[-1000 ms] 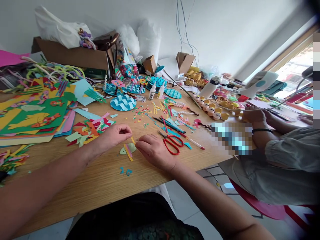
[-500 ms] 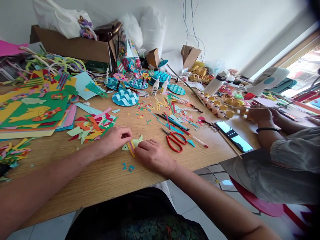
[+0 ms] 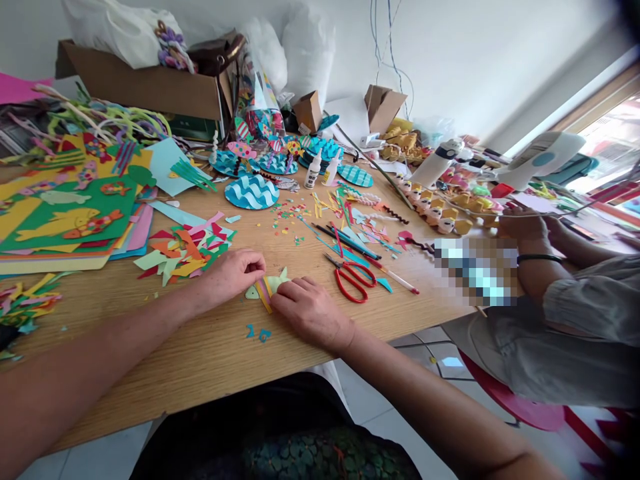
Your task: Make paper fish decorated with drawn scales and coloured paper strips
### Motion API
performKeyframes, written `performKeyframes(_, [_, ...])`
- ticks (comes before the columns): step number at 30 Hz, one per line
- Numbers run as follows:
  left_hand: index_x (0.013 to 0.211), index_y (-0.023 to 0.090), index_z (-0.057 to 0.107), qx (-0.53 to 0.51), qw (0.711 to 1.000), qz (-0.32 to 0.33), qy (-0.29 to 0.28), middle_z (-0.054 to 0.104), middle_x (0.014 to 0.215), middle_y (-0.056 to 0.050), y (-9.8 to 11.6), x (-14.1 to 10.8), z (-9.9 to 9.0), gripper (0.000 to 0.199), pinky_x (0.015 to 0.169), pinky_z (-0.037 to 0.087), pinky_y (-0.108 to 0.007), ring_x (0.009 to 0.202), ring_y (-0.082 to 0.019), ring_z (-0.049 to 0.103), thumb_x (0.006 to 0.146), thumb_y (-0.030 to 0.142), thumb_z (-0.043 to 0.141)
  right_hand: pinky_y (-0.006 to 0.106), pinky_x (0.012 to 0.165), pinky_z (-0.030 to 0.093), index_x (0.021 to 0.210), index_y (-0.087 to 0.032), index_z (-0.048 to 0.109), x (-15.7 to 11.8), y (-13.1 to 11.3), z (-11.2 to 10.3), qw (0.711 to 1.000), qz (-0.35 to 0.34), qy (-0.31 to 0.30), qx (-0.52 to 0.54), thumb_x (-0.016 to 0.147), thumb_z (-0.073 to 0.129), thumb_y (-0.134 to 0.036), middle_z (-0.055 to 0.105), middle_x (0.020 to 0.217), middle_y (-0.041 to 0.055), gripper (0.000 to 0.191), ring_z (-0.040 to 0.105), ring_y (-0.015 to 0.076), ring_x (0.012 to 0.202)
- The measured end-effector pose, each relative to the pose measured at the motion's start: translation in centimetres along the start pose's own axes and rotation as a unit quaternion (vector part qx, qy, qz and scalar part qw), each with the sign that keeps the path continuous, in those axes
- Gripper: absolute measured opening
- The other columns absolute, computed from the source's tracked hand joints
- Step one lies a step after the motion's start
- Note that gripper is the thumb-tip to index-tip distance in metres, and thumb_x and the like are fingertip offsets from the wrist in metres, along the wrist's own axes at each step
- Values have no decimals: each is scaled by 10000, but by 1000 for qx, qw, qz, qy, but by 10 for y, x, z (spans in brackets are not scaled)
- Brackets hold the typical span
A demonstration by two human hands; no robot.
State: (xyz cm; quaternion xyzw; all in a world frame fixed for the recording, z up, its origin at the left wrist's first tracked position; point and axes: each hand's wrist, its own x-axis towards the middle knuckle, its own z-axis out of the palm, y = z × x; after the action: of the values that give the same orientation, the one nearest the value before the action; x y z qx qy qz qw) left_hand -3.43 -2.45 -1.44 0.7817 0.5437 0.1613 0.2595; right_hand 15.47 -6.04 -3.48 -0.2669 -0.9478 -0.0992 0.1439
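A pale green paper fish [image 3: 277,283] lies flat on the wooden table, with yellow and pink paper strips [image 3: 264,293] across its body. My left hand [image 3: 239,272] is at the fish's upper left, fingers curled together near the top of the strips; what they pinch is too small to make out. On the fish's right side rests my right hand [image 3: 311,308], its bent fingers pressed together at the strips' edge and partly covering the fish. Small blue paper bits [image 3: 264,335] lie just below.
Red-handled scissors [image 3: 353,280] and pencils lie right of my hands. Paper scraps [image 3: 187,250] are heaped at the left, beside stacked coloured sheets [image 3: 113,230]. Glue bottles [image 3: 313,170] stand behind. A person's hands [image 3: 525,230] are at the far right.
The view has shifted very slightly. Both hands keep nearly the same place over the fish and strips.
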Motion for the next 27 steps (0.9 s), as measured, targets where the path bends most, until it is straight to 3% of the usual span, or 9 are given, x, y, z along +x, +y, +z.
performKeyframes(27, [648, 187, 563, 41, 999, 22, 9, 547, 718, 11, -9, 4, 6, 88, 612, 375, -245, 684, -134, 505, 715, 184, 506, 295, 635, 285, 823, -162, 581, 0, -2, 0, 1000, -4, -27, -9, 902, 416, -180, 568, 781, 28, 184, 442, 147, 692])
